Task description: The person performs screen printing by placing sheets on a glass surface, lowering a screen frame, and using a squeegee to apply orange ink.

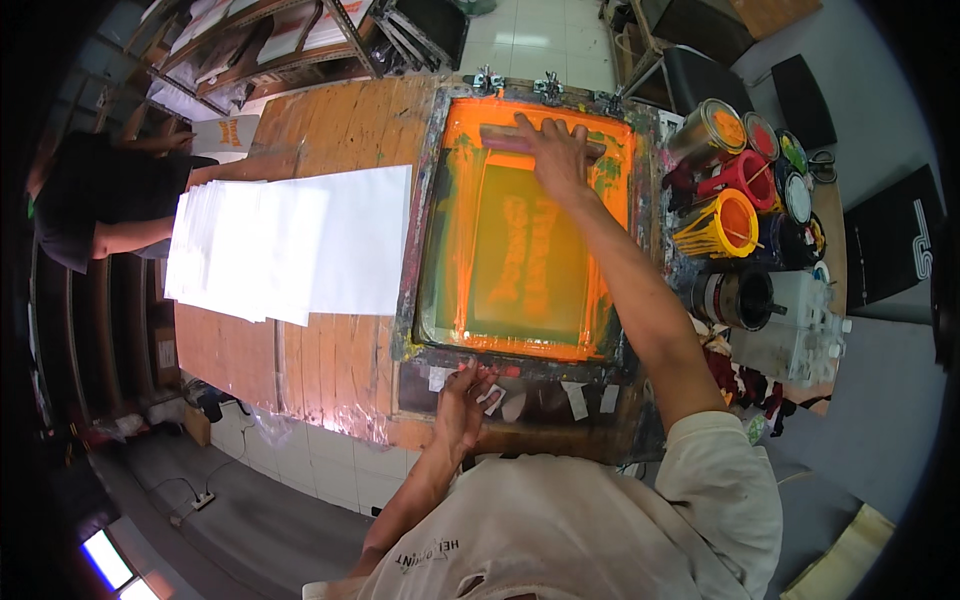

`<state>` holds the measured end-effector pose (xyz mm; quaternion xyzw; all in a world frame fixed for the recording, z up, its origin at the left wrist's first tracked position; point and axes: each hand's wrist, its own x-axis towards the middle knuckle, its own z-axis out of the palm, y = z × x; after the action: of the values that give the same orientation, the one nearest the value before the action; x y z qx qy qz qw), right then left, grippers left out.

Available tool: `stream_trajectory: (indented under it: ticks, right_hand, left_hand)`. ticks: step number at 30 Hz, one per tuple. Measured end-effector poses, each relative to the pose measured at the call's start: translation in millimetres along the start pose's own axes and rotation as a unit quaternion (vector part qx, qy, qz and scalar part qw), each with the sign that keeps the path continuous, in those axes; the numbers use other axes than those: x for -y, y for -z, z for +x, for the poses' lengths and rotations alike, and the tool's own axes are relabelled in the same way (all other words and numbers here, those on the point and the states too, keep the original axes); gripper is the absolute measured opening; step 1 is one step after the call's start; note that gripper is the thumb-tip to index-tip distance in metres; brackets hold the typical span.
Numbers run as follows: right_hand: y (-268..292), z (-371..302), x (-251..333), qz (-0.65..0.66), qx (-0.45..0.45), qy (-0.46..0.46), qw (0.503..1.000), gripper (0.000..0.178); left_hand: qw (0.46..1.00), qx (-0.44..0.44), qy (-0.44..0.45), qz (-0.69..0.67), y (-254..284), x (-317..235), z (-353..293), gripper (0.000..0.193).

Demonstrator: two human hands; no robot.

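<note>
A screen printing frame (411, 260) lies on the table before me, its mesh smeared with bright orange ink around a greenish middle. Two tall, patterned orange shapes show faintly in the mesh. At the far end of the screen, my right hand (556, 150) is closed over a squeegee (505, 139), which lies crosswise in the ink. My left hand (463, 405) is at the frame's near edge with its fingers curled against it; part of that grip is hidden. Hinge clamps (548, 88) hold the frame's far edge.
White paper sheets (350, 235) lie fanned on the wooden table (330, 120) to the left. Beyond them a person (95, 195) holds a printed grey sheet (224, 133). Open ink tins and a yellow tub (722, 225) crowd the right side, with clear plastic bottles (790, 325) nearer.
</note>
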<state>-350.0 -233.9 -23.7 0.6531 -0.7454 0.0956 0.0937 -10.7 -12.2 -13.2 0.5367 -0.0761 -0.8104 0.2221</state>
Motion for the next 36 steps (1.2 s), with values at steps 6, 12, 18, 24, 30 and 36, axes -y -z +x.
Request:
stream_trajectory:
  ticks: [6, 12, 18, 24, 30, 36]
  right_hand:
    - [45.2, -98.0, 50.2, 0.103, -0.024, 0.072, 0.992, 0.074]
    - [149.5, -219.0, 116.0, 0.098, 0.006, 0.044, 0.994, 0.075]
    - [230.2, -197.5, 122.6, 0.089, -0.04, 0.031, 0.995, 0.06]
    - [268.7, -107.9, 77.9, 0.1, -0.233, 0.093, 0.963, 0.042]
    - [361.2, -33.7, 58.2, 0.145, 0.07, 0.01, 0.987, 0.038]
    - [392.1, 8.3, 70.0, 0.146, 0.072, -0.12, 0.979, 0.039]
  left_hand:
    - [0.998, 0.024, -0.055, 0.009, 4.9, -2.3, -1.1, 0.016]
    - [0.991, 0.078, -0.112, 0.004, -15.0, -23.8, -26.2, 0.021]
    - [0.96, 0.187, -0.204, 0.03, -50.1, -61.9, -68.5, 0.022]
    - [0.883, 0.353, -0.311, -0.002, -80.5, -131.4, -29.6, 0.031]
    - [0.629, -0.302, -0.351, 0.624, -76.9, -150.4, 105.1, 0.035]
    - [0.601, -0.14, -0.495, 0.612, -52.8, -140.9, 145.9, 0.029]
